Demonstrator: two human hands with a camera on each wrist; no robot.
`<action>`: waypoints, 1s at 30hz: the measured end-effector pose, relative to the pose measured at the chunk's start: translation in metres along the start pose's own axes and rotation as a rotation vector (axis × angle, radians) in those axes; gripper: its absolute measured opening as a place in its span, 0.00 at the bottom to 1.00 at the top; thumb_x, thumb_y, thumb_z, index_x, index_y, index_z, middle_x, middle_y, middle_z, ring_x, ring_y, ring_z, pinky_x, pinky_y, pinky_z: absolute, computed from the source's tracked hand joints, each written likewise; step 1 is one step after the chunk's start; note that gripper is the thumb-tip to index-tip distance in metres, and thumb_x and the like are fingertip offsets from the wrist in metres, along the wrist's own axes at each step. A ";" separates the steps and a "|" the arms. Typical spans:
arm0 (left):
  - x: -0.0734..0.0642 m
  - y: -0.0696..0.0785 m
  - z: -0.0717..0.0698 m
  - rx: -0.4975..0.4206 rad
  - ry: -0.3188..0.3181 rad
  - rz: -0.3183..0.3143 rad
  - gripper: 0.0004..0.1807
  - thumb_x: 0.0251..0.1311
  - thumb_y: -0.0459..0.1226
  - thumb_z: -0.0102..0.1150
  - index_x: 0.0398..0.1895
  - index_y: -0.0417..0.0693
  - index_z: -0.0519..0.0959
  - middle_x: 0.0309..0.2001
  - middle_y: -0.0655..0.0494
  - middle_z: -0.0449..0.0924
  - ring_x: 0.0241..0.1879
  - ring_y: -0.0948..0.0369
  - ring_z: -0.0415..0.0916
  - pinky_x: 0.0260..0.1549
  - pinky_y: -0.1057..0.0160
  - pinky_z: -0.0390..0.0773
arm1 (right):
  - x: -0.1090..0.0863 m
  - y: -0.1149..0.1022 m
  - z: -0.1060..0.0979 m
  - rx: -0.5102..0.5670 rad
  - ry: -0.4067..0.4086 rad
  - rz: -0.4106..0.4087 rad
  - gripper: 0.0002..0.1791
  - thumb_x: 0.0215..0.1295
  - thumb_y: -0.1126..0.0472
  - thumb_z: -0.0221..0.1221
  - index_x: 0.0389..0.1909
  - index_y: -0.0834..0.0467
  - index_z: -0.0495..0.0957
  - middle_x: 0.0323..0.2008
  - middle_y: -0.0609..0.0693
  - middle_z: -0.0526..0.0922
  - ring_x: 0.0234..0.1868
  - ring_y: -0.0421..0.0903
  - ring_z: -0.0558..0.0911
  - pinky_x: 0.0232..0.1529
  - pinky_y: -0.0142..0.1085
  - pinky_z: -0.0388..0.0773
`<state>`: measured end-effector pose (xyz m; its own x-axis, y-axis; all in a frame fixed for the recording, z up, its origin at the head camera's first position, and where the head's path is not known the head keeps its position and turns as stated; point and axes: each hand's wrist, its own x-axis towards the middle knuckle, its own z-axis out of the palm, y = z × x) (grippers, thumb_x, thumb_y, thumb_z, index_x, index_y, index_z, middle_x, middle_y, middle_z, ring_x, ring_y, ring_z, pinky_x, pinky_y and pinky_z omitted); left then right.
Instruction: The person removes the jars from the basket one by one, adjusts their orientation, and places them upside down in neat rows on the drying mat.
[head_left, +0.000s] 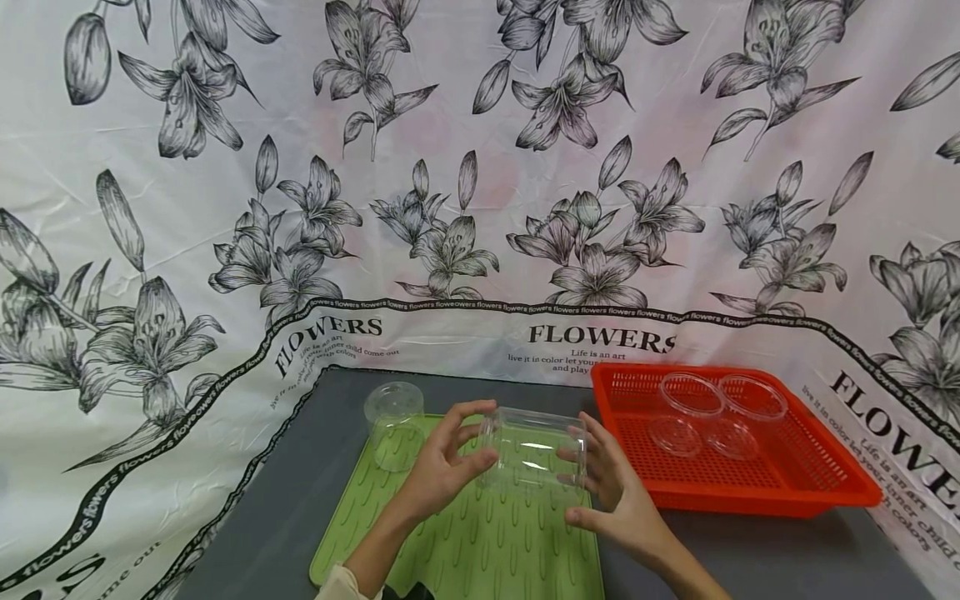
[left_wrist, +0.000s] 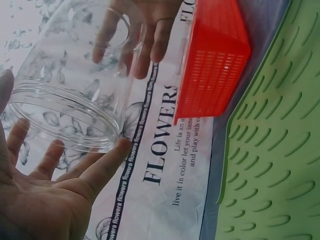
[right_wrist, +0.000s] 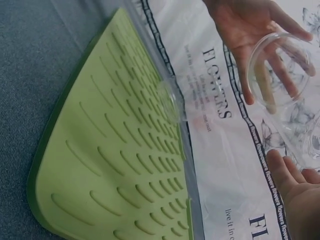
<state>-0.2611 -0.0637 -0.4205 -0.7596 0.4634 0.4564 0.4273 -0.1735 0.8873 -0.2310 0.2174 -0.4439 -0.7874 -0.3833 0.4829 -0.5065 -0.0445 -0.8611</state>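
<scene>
A clear plastic jar (head_left: 532,450) lies sideways in the air between both hands, above a green ridged mat (head_left: 480,542). My left hand (head_left: 442,467) holds it around the threaded mouth, which shows closely in the left wrist view, thumb and fingers spread about the rim. At the base end, my right hand (head_left: 618,492) has its fingers extended behind and against the jar, while its thumb stands away below. Seen through the clear wall in the right wrist view, the left fingers (right_wrist: 280,75) lie behind the mouth.
Another clear jar (head_left: 395,425) stands upright at the mat's back left corner. A red perforated basket (head_left: 757,496) sits at the right, with clear round plastic pieces (head_left: 692,395) inside. Behind the grey table (head_left: 277,500) hangs a flower-printed cloth (head_left: 450,125).
</scene>
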 end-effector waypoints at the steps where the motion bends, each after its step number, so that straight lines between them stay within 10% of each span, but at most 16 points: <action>1: 0.000 0.000 0.000 0.001 -0.001 0.002 0.30 0.72 0.36 0.59 0.74 0.50 0.63 0.78 0.46 0.57 0.75 0.37 0.60 0.57 0.58 0.83 | 0.000 0.000 0.000 0.009 0.001 -0.001 0.59 0.58 0.72 0.69 0.83 0.54 0.41 0.76 0.46 0.60 0.69 0.42 0.75 0.61 0.45 0.82; 15: -0.003 -0.006 0.001 -0.022 -0.002 -0.014 0.30 0.73 0.37 0.57 0.75 0.48 0.61 0.78 0.47 0.56 0.73 0.56 0.67 0.58 0.58 0.82 | 0.000 -0.004 0.002 0.048 0.023 0.020 0.54 0.60 0.75 0.66 0.82 0.57 0.45 0.71 0.44 0.67 0.65 0.45 0.78 0.59 0.41 0.83; 30: -0.004 -0.004 -0.004 0.114 0.007 -0.030 0.36 0.69 0.41 0.63 0.77 0.59 0.60 0.78 0.54 0.57 0.76 0.40 0.58 0.64 0.46 0.75 | 0.000 -0.004 0.000 -0.006 0.015 0.011 0.54 0.58 0.76 0.66 0.81 0.58 0.47 0.70 0.49 0.67 0.63 0.39 0.77 0.56 0.42 0.84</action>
<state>-0.2615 -0.0680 -0.4257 -0.7760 0.4606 0.4309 0.4571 -0.0601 0.8874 -0.2291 0.2179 -0.4408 -0.7981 -0.3701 0.4755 -0.4996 -0.0345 -0.8655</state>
